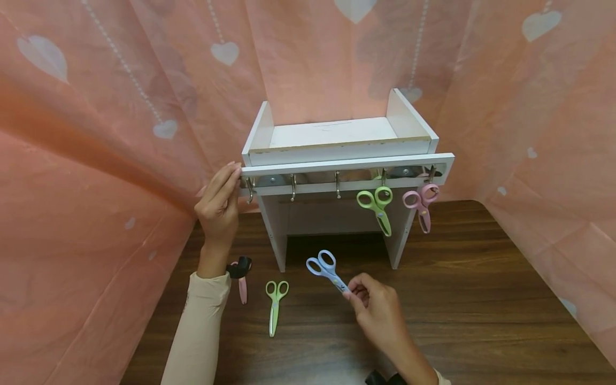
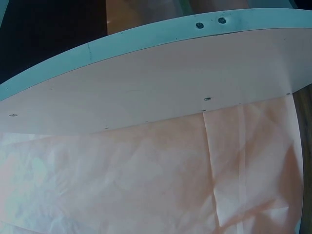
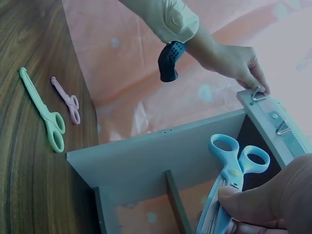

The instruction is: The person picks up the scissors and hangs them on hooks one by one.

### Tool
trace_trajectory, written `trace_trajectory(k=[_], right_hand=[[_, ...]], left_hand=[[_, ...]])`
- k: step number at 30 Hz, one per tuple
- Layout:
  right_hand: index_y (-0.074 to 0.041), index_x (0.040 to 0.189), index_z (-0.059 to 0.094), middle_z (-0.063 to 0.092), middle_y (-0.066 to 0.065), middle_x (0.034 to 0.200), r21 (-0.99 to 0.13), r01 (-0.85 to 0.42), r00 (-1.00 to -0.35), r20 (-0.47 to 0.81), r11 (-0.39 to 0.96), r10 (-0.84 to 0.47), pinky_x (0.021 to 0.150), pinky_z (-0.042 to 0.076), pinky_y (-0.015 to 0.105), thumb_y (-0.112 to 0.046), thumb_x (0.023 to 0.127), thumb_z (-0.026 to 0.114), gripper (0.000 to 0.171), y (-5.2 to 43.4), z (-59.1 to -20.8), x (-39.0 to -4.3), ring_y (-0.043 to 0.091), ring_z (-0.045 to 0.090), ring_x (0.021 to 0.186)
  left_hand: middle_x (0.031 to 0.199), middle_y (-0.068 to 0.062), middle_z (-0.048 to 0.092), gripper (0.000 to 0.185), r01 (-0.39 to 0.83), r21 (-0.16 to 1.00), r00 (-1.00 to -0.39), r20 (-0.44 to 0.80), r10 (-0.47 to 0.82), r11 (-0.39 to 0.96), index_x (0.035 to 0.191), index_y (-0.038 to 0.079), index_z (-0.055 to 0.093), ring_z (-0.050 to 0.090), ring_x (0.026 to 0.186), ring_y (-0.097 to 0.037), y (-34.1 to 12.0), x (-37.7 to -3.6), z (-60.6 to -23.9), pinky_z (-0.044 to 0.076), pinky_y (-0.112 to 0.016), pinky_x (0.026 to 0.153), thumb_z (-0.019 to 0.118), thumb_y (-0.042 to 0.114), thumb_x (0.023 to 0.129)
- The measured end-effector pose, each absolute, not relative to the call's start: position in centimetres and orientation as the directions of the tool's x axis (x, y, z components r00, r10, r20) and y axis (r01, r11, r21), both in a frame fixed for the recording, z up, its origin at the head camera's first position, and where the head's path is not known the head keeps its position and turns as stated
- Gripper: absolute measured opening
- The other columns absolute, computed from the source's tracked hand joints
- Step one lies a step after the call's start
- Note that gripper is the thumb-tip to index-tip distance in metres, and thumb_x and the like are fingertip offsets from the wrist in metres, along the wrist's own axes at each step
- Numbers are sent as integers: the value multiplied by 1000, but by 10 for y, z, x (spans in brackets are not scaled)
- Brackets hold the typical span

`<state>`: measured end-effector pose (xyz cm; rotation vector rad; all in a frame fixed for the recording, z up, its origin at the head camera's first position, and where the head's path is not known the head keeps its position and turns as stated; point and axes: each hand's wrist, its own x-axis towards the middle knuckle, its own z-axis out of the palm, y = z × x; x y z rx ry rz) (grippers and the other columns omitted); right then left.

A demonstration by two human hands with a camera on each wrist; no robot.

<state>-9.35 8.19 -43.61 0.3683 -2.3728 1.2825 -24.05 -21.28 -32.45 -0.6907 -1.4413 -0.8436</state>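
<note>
Over at the left end of the white shelf unit (image 1: 337, 136), the left hand (image 1: 218, 206) rests with straight fingers against the end of the hook rail (image 1: 346, 174), holding nothing (the sleeve runs back toward the table's near edge). Below that wrist, near the table's left edge, a small pink pair of scissors (image 1: 243, 289) lies on the dark wooden table (image 1: 481, 299) with its tip toward the near edge, and just to its right a green pair of scissors (image 1: 275, 307) lies with its handles toward the shelf and its blades toward the near edge. In the middle, the right hand (image 1: 380, 313) pinches the blue scissors (image 1: 327, 270) by the blade end between thumb and fingertips, so the closed blades sit inside the grip and the two handle loops stand free beyond the fingers. Their long axis runs on a slant from the hand up and left toward the shelf's open underside, loops leading, lifted off the table in front of the unit. Further right, another green pair (image 1: 377, 206) hangs from a hook on the rail, blades down, and a pink pair (image 1: 422, 203) hangs from the last hook at the right end (also blades down). I can read no brand or writing on any of the scissors.
</note>
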Motion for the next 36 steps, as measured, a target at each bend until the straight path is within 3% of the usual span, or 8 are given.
trace_trajectory(k=[6,20,36], right_hand=[[-12,81,65,64,-7,70,-720,-429,-871,490,545,-38,51,52,19,6,76,85,27,84,-431,-95,0,56,60],[-10,82,65,63,-7,69,-689,-494,-831,554,531,-53,48,50,20,7,75,85,28,91,-416,-103,1,55,58],[-8,85,64,66,-4,72,-656,-550,-787,614,516,-59,52,50,14,8,77,84,27,96,-403,-110,3,60,61]], left_hand=[[116,-14,74,32,830,89,-57,996,-76,550,109,-3,77,70,107,-36,-213,-240,-326,57,-43,96,72,-19,82],[110,-23,73,32,828,94,-58,995,-82,552,106,-7,77,70,106,-39,-213,-241,-327,57,-42,97,72,-23,79],[113,-19,74,32,833,95,-57,995,-86,546,108,-2,78,70,107,-36,-213,-241,-326,57,-43,97,73,-19,81]])
